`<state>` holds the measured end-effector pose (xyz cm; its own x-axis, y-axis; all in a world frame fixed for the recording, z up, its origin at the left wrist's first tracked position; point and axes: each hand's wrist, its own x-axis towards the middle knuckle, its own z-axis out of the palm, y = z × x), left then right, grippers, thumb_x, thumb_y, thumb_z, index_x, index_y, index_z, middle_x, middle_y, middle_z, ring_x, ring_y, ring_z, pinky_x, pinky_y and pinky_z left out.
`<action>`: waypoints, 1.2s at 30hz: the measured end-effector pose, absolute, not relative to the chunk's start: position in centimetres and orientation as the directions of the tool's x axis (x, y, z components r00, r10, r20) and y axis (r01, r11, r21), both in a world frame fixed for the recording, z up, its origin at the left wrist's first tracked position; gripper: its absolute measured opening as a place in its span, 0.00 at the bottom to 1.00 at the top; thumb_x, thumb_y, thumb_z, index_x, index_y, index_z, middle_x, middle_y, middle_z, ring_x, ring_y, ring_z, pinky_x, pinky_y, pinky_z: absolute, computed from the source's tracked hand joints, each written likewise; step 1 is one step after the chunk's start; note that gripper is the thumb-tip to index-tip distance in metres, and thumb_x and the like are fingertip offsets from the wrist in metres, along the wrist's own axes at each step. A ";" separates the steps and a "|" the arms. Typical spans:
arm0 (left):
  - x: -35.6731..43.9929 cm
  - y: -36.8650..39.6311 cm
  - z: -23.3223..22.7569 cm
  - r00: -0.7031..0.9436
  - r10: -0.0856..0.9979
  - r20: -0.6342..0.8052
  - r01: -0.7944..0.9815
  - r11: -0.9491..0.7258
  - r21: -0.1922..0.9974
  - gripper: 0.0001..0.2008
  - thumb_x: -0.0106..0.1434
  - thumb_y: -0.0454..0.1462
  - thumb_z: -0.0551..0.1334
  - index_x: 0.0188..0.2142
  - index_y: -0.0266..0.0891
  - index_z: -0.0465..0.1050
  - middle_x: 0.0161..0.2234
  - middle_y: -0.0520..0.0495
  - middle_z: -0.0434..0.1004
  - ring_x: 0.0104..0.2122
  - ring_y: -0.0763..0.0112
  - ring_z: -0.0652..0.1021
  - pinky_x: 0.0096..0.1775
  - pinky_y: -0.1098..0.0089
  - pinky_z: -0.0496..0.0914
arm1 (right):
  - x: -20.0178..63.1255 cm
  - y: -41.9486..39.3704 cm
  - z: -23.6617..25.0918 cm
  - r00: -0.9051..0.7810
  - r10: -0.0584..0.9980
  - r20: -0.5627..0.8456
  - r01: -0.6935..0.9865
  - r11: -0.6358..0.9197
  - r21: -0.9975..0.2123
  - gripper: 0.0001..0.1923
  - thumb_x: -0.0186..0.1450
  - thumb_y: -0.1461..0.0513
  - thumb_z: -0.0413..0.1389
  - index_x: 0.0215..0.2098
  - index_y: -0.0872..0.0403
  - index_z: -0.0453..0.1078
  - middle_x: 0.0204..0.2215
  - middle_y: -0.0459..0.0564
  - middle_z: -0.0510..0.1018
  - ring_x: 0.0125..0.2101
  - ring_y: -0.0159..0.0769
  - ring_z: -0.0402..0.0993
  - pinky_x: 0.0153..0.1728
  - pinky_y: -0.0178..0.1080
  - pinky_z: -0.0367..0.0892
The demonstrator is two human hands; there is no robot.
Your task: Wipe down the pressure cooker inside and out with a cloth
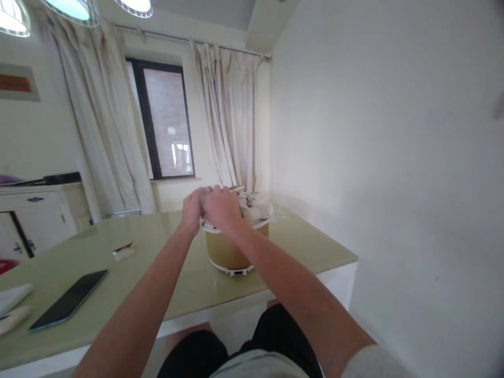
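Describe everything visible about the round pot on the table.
The pot is a round appliance, like a rice cooker, with a dull yellow-gold body, a white base ring and a white rim. It stands upright on the glossy pale green table, near the far right corner by the wall. Its top is whitish and lumpy; details are blurred. The left hand and right hand both rest on its top.

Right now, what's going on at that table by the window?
A seated person has both hands on top of a yellowish cooker pot standing near the far end of a glass-topped table. The left hand and right hand rest close together on its white lid; whether they grip it cannot be told. Further left on the table lie a dark phone and a small white packet, both untouched.
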<state>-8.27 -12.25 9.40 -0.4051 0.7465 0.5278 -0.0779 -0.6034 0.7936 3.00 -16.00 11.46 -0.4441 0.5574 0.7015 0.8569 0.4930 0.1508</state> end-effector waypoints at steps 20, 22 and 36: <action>-8.1 -12.1 8.5 0.195 0.697 0.690 0.598 -0.642 0.480 0.29 0.68 0.57 0.59 0.55 0.42 0.81 0.60 0.42 0.80 0.62 0.53 0.76 0.68 0.53 0.64 | 10.0 -17.7 -6.9 -0.540 0.165 0.825 0.680 0.663 0.313 0.11 0.70 0.59 0.60 0.51 0.42 0.77 0.51 0.52 0.77 0.46 0.45 0.68 0.45 0.48 0.66; -8.2 -11.5 7.1 0.270 0.640 0.719 0.697 -0.646 0.313 0.27 0.72 0.55 0.55 0.57 0.42 0.80 0.62 0.41 0.79 0.63 0.55 0.75 0.69 0.53 0.64 | 12.5 -16.2 -8.5 -0.499 0.053 0.865 0.648 0.686 0.332 0.13 0.68 0.59 0.61 0.51 0.43 0.77 0.50 0.52 0.77 0.48 0.45 0.69 0.48 0.49 0.66; -8.2 -11.2 5.3 0.296 0.548 0.783 0.787 -0.604 0.124 0.26 0.78 0.49 0.47 0.60 0.42 0.77 0.61 0.43 0.79 0.63 0.59 0.76 0.67 0.52 0.67 | 8.8 -16.7 -13.8 0.079 0.369 0.926 0.832 0.487 -0.265 0.18 0.66 0.54 0.63 0.52 0.49 0.74 0.57 0.61 0.72 0.55 0.57 0.66 0.54 0.62 0.66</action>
